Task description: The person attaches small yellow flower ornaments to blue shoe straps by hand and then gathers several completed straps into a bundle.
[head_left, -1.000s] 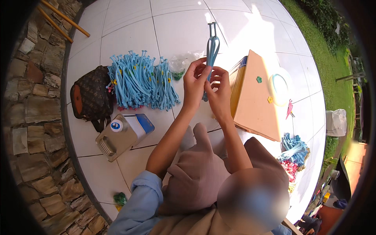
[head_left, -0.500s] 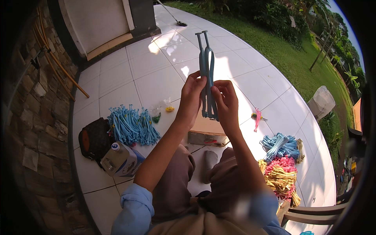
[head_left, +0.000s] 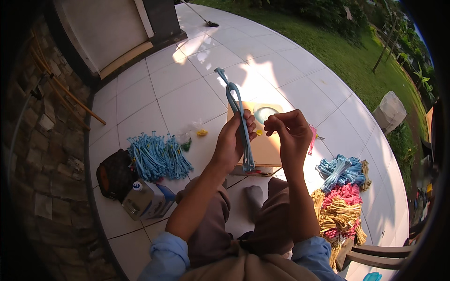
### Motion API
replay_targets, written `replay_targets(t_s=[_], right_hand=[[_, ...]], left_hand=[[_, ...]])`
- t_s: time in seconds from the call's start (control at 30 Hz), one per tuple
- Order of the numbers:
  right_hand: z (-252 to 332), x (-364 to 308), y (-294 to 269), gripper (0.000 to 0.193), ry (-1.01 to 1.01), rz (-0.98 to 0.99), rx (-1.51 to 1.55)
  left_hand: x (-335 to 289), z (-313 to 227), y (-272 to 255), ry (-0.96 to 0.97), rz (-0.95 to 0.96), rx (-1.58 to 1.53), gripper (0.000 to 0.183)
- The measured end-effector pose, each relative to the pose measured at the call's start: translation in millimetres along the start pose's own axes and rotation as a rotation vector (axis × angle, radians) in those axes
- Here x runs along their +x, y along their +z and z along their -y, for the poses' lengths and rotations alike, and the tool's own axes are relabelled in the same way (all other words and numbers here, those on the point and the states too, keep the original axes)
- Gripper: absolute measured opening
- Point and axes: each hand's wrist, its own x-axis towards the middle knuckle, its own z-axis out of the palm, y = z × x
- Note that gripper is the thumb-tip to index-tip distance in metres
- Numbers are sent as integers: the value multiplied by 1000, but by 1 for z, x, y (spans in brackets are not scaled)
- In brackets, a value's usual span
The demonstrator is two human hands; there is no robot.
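While the white tiled floor point(head_left: 187, 100) fills most of the frame, the largest stock on it is at the lower right: tan and pink bundles point(head_left: 342, 210) with blue bundles point(head_left: 337, 168) above them, all gathered tight and, it seems, not yet begun. The cardboard box point(head_left: 260, 152) stands in the centre. At left, a pile of loose blue straps point(head_left: 159, 157) is laid out side by side; with specks of yellow among them, these look like pieces already dealt with, so a good share seems done and more left.

One blue strap point(head_left: 243, 131), looped near its upper end, slants up from the centre, off the floor, and appears only part worked. The left hand point(head_left: 230, 143) is closed around it. The right hand point(head_left: 293, 131), well apart from the strap, has its thumb and fingertips drawn together; whether it has hold of something tiny, I cannot tell. Smaller, a yellow packet point(head_left: 201, 133) and a green one point(head_left: 186, 144) lie left of centre, and smallest, a yellow bit point(head_left: 258, 133) shows on the box.
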Motion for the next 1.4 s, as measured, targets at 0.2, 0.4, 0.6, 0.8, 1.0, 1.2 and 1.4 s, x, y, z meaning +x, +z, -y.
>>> replay_targets(t_s=[0.2,0.4,0.6,0.8,1.0,1.2,1.4], right_hand=[[-3,-2,4,11,25,124,-244],[-14,1,6,23,49,164,-389],[-20,3,9,45,-45,266,-483],[-21,8,1,33,74,156,-426],[-18,22,-20,38,-88,12,-442],[-24,6,4,38,-211,416,-656],[-13,10,3,42,-394,367,-760]], left_hand=[[-3,-5,-4,-28,-53,-126,21],[0,-4,-7,126,-288,379,28],[0,-6,-14,76,-298,374,18],[4,-7,-15,119,-414,389,16],[2,-12,-35,411,-623,1088,51],[-8,-25,-30,404,-135,2044,59],[-10,-32,-25,-78,-74,1665,20]])
